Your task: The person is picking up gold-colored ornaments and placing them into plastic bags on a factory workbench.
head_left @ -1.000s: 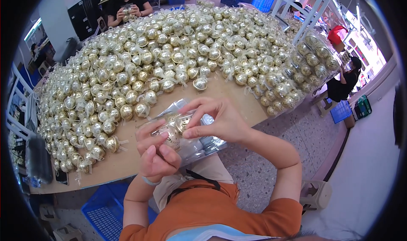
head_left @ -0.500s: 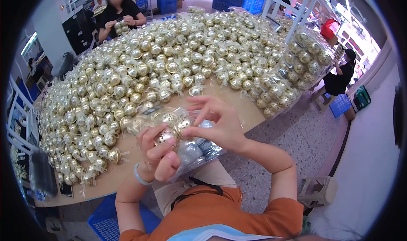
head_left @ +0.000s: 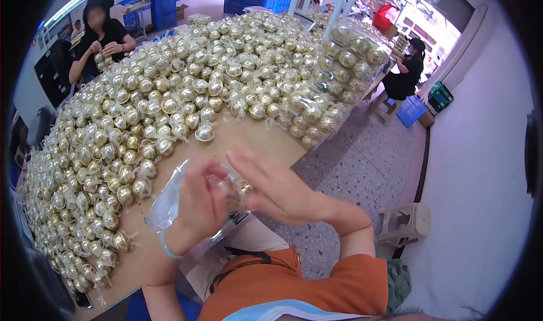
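My left hand, with a pale band at its wrist, is curled round a clear plastic bag above the table's near edge. Gold ornament balls with small holes show in the gap between my hands, mostly hidden by the fingers. On the other side of the bag is my right hand, its fingers stretched out and blurred, its lower palm close against the balls. More flat plastic bags lie below my hands, over my lap.
A large heap of gold balls with whitish ties covers much of the brown table. Clear packs of balls are stacked at its right end. A stool stands right. One person works across the table, another sits far right.
My view has turned to the right. My right hand has gone from pinching at the bag to stretched fingers, and my left hand has turned, covering most of the balls.
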A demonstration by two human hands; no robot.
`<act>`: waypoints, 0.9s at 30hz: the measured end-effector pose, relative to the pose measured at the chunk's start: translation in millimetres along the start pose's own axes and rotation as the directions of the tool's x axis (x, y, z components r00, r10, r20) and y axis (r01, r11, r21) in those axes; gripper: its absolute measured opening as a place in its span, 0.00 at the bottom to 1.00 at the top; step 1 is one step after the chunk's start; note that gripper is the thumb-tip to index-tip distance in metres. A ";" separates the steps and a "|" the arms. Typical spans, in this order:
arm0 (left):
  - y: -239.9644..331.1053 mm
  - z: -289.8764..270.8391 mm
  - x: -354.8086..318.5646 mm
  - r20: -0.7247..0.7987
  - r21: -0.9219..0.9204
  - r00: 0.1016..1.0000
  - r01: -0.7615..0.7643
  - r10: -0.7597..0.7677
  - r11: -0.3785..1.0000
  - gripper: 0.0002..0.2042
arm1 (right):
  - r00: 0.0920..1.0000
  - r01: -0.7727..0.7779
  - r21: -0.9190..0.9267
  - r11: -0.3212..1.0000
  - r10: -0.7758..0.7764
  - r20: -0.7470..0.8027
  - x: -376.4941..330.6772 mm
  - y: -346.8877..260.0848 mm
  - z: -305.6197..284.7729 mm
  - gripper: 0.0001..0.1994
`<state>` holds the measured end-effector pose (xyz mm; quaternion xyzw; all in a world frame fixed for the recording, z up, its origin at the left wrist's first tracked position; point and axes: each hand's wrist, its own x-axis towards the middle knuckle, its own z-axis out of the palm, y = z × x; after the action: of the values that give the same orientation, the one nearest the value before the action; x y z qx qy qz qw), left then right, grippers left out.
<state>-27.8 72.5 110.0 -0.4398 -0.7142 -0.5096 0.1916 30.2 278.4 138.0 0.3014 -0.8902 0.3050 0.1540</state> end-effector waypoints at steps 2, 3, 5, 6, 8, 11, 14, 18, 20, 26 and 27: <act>2.0 26.5 19.1 -0.001 -0.139 0.980 0.195 -0.197 0.971 0.18 | 0.995 -0.093 -0.069 0.993 0.095 0.019 -4.0 0.5 -2.9 0.37; -1.2 36.7 30.4 -0.091 -0.073 0.991 0.091 -0.098 0.993 0.21 | 0.981 -0.189 -0.126 0.974 0.193 0.023 -4.3 -0.1 -1.2 0.41; -7.9 37.4 33.6 -0.176 -0.002 0.984 -0.007 0.006 1.000 0.25 | 0.938 -0.337 -0.083 0.938 0.327 -0.119 -5.0 14.1 -20.0 0.38; -17.6 30.8 31.1 -0.117 0.155 0.992 0.068 -0.050 0.986 0.29 | 0.893 -0.388 -0.070 0.919 0.356 -0.275 -9.2 30.5 -29.5 0.38; -35.9 9.5 14.8 0.027 0.380 0.963 0.238 -0.268 0.894 0.35 | 0.789 -0.446 -0.143 0.884 0.313 -0.528 -21.9 83.3 -57.9 0.35; -79.6 -22.2 -46.3 0.001 0.791 0.689 0.443 -0.725 0.422 0.37 | 0.480 -0.363 0.425 0.829 0.557 -0.677 -57.3 154.8 -98.4 0.33; -117.7 -43.6 -115.1 -0.059 0.870 0.602 0.422 -0.796 0.255 0.37 | 0.442 -0.477 0.548 0.687 0.727 -0.526 -66.6 193.6 -101.1 0.35; -111.2 -46.0 -132.4 -0.048 0.726 0.752 0.478 -0.658 0.494 0.32 | 0.257 -0.891 0.131 0.434 0.722 -0.643 -48.2 168.4 -91.4 0.32; -109.2 -40.3 -132.4 -0.076 0.697 0.781 0.487 -0.620 0.527 0.30 | 0.304 -0.937 -0.108 0.331 0.627 -0.717 -44.4 167.3 -92.0 0.33; -105.7 -39.8 -120.2 -0.065 0.341 0.681 0.702 -0.730 0.625 0.27 | 0.444 -0.891 -0.344 0.295 0.413 -0.795 -25.4 126.9 -58.2 0.25; -102.7 -41.7 -118.8 -0.055 0.381 0.784 0.589 -0.618 0.713 0.25 | 0.571 -0.752 -0.465 0.467 0.109 -0.814 -23.7 118.8 -38.6 0.23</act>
<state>-55.5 -26.0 -16.2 -0.1563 -0.9094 -0.3793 0.0683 -22.9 388.5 103.3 -0.1950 -0.8472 0.0034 0.4941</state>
